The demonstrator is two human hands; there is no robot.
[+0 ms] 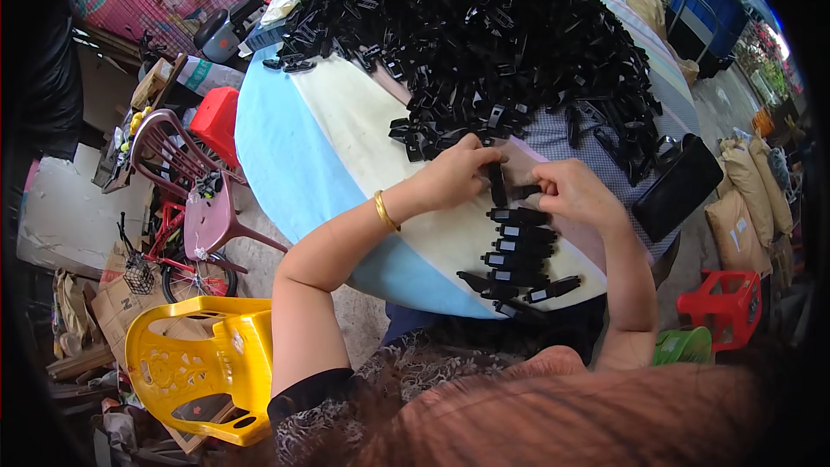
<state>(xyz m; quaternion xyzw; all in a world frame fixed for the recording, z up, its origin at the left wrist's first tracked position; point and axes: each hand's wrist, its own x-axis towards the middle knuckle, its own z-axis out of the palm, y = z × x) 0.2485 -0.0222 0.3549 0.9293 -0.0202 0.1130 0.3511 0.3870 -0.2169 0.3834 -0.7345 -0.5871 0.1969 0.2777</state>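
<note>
My left hand, with a gold bangle on its wrist, pinches a slim black plastic piece that stands roughly upright. Facing it, my right hand has thumb and fingers closed on another small black plastic piece. The two pieces are close together; whether they touch I cannot tell. Just below lies a column of several black plastic pieces, set crosswise, some with small pale patches. One more piece rests slantwise at its lower right. Beyond my hands rises a big heap of similar black pieces.
The round table wears a striped cloth. A black wallet-like case lies at its right edge. Around stand a yellow chair, a pink chair, red stools, a green basket and brown sacks.
</note>
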